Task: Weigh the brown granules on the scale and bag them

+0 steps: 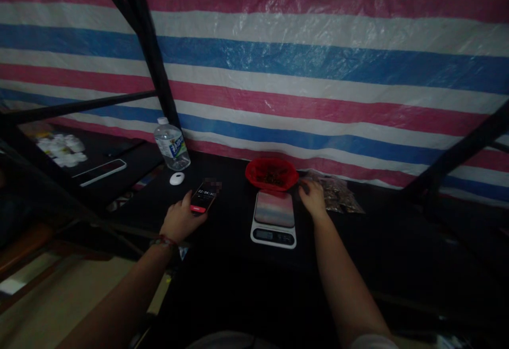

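My left hand (181,219) is closed around the near end of a smartphone (203,196), thumb on one side and fingers on the other. A timer shows on its dark screen, above a red bar. My right hand (313,198) rests on the table between a red plastic bowl (258,178) and a clear bag of small brownish pieces (341,195). Its fingers are loosely bent and slightly apart, with nothing visible in them. The bowl holds small dark pieces. Just in front of it sits a white digital kitchen scale (274,214), its display facing me.
Left of the phone are a white oval object (177,179) and a clear plastic bottle (172,145). Farther left, another phone (99,173) lies near a heap of white items (63,150). Black metal bars (153,62) frame the table before a striped plastic sheet (298,68).
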Available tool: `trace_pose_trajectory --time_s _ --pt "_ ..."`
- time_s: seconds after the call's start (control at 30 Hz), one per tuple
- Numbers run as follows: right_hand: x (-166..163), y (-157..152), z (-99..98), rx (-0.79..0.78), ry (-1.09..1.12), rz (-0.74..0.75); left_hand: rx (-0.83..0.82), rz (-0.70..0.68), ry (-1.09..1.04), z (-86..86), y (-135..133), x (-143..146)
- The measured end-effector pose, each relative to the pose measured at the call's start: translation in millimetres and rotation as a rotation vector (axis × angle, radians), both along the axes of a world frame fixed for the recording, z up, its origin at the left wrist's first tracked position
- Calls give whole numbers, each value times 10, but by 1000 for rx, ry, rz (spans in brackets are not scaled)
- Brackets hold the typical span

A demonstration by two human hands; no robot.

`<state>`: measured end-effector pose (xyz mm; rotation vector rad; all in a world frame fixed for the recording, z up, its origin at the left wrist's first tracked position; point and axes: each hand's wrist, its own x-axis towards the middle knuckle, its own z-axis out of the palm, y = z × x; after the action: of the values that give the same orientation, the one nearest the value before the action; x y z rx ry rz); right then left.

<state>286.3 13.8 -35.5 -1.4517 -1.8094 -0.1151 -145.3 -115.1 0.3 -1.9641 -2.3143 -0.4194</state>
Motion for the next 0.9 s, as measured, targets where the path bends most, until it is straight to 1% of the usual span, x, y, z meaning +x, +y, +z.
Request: trace_pose_trajectory --time_s 0.13,0.2,0.27,0.3,0.33,0.37,0.47,0.53,0.6,0.67,0.77,0.9 --pt "-10 -5 9 3 -3 -5 8 6 -27 23 163 44" --pt "1 -9 28 11 0 -25 78 -2 -23 56 234 101" --pt "36 -15 58 15 7 -66 196 -51 -20 97 291 218" --pt "65 -18 74 16 13 -101 251 -109 -32 119 319 302" --pt "101 -22 89 15 21 -147 287 -207 -60 139 349 403" --pt "145 -27 101 15 32 -204 304 -333 -102 159 384 517" --pt "301 -37 96 1 66 -383 279 -683 -214 211 545 902" --pt "401 -37 52 -49 85 -471 264 -848 -245 240 703 1149" --pt "480 -27 -19 -129 98 -529 280 -950 -269 255 889 1355" --pt "532 -8 -96 -187 103 -553 315 -976 -314 251 1068 1509" --pt "572 20 -173 -181 120 -574 343 -973 -376 209 1254 1642" --pt "576 17 -152 -135 145 -610 346 -991 -412 135 1290 1669"
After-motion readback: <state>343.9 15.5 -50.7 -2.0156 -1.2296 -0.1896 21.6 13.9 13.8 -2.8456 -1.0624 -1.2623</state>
